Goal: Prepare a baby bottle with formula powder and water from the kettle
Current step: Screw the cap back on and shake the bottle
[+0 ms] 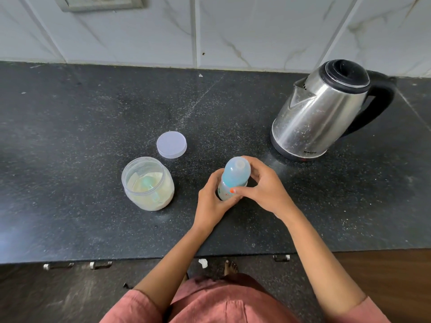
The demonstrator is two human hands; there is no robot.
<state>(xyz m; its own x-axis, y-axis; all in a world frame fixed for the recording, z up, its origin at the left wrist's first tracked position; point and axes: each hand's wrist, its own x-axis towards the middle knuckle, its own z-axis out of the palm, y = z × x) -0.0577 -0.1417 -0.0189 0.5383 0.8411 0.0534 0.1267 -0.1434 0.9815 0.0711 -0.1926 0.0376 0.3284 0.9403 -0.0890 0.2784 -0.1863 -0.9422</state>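
A baby bottle [233,177] with a translucent blue cap stands upright on the dark counter [93,113]. My left hand [211,201] grips its lower body from the left. My right hand [261,183] curls round the blue cap and collar from the right. To the left stands an open clear jar of pale formula powder [148,184] with a light blue scoop [149,186] lying inside. The jar's round white lid [171,145] lies flat behind it. A steel kettle [324,110] with a black lid and handle stands at the back right.
A tiled wall [210,31] runs along the back of the counter, with a switch plate [100,2] at the top left. The counter's front edge [140,258] has drawer handles below it. Wooden flooring [384,276] shows at the lower right.
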